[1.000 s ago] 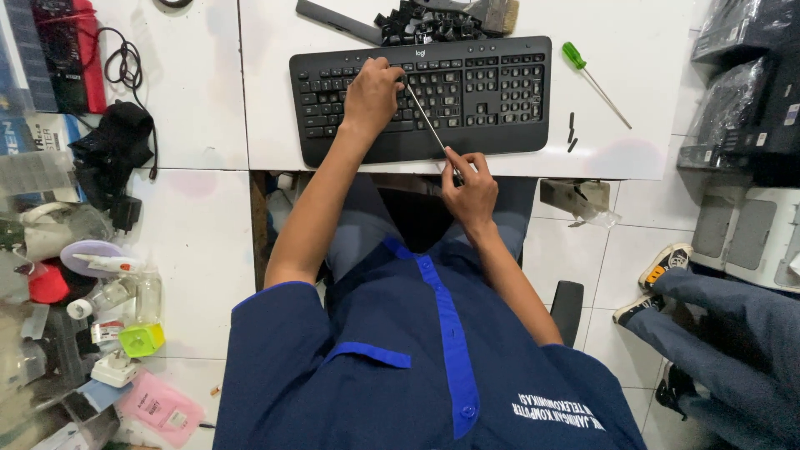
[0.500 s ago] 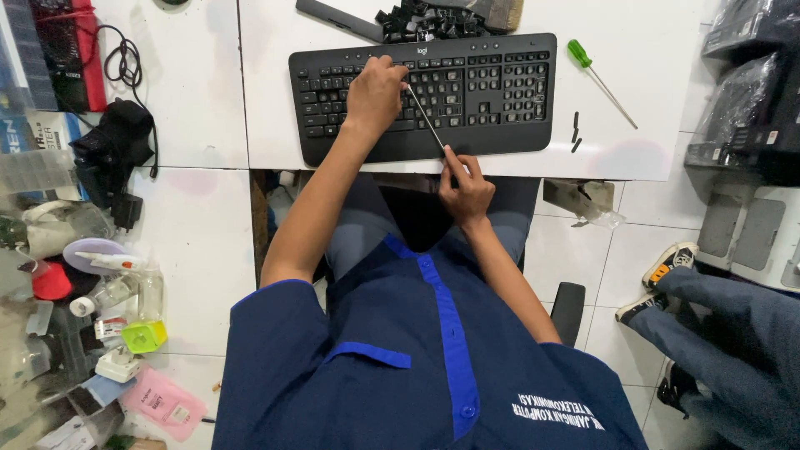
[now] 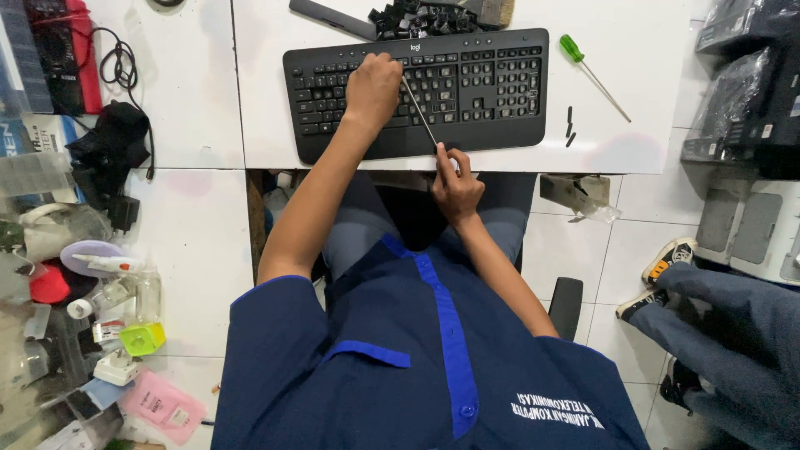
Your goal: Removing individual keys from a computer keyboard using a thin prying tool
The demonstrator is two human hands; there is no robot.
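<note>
A black keyboard [image 3: 483, 92] lies on the white table [image 3: 650, 142]. My left hand [image 3: 375, 83] rests on its left-middle keys with the fingers curled under, so what they touch is hidden. My right hand [image 3: 454, 179], at the table's near edge, grips a thin metal tool [image 3: 419, 112]. The tool's shaft slants up to the keys beside my left hand. A pile of loose black keycaps [image 3: 417, 17] sits just behind the keyboard.
A green-handled screwdriver [image 3: 583, 62] and two small black pieces [image 3: 569, 125] lie right of the keyboard. A brush [image 3: 492, 10] and a dark bar [image 3: 333, 17] lie at the back. Bottles and clutter [image 3: 108, 292] cover the floor at left. Another person's legs and shoes [image 3: 717, 308] are at right.
My right hand with the thin tool has shifted slightly to the left. My left hand stays on the same keys.
</note>
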